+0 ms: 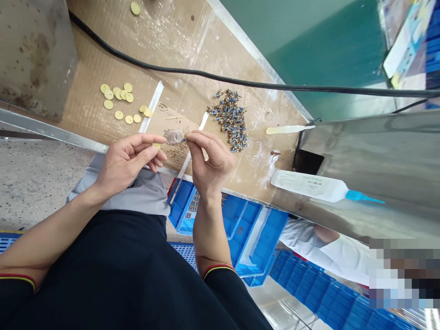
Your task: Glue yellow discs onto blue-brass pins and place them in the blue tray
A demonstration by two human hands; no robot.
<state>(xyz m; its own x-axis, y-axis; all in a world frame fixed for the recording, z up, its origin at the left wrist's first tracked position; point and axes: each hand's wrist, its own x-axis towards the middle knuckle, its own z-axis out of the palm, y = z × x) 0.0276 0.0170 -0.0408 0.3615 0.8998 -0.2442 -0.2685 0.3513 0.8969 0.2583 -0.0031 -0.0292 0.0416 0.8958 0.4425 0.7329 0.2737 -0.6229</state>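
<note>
My left hand (127, 160) is closed, with a small yellow disc (156, 146) held between thumb and fingers. My right hand (211, 160) pinches a tiny dark-blue part (184, 139) whose shape is mostly hidden by the fingertips. Between both hands stands a small clear plastic cup (174, 136) on the cardboard-covered bench. To the right of it lies a heap of small blue-and-brass parts (231, 121). More round yellow discs (118, 93) are scattered to the left, beyond my left hand.
A black cable (192, 72) crosses the bench. On the right are a white squeeze bottle (309, 185) with a blue nozzle and a slim translucent tube (288, 129). A metal block (34, 55) stands at left. Blue bins (240, 224) sit below the edge; another person's sleeve (330, 252) is at lower right.
</note>
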